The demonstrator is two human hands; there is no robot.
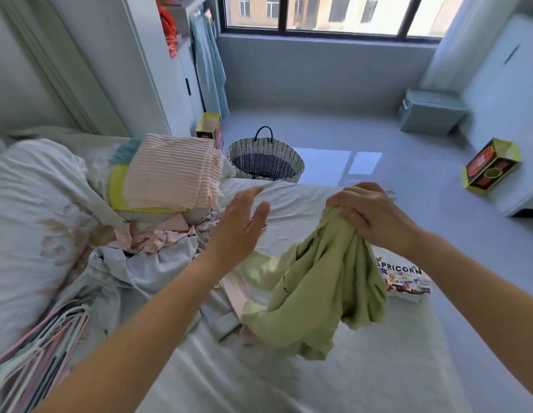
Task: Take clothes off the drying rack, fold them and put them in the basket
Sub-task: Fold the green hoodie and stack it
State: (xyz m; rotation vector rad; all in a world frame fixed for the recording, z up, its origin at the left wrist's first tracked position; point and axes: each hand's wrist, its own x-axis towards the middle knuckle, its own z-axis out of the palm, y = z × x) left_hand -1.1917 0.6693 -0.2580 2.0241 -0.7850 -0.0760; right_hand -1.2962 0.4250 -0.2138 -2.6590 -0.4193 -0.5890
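Over bed, head view: our right hand bunches green top in tight fist, top hanging crumpled, low end on bed. Left hand holds nothing, fingers straight, slightly spread, just beside it.

Risks, we reckon: one-fist hold lays top down twisted, so lopsided fold. Dangling cloth could snag loose pile. Basket sits on floor past bed end, so a toss may miss.

Count: one basket, one green top, one folded striped stack, two yellow boxes. Hangers too blurred to count. Rack not in view.
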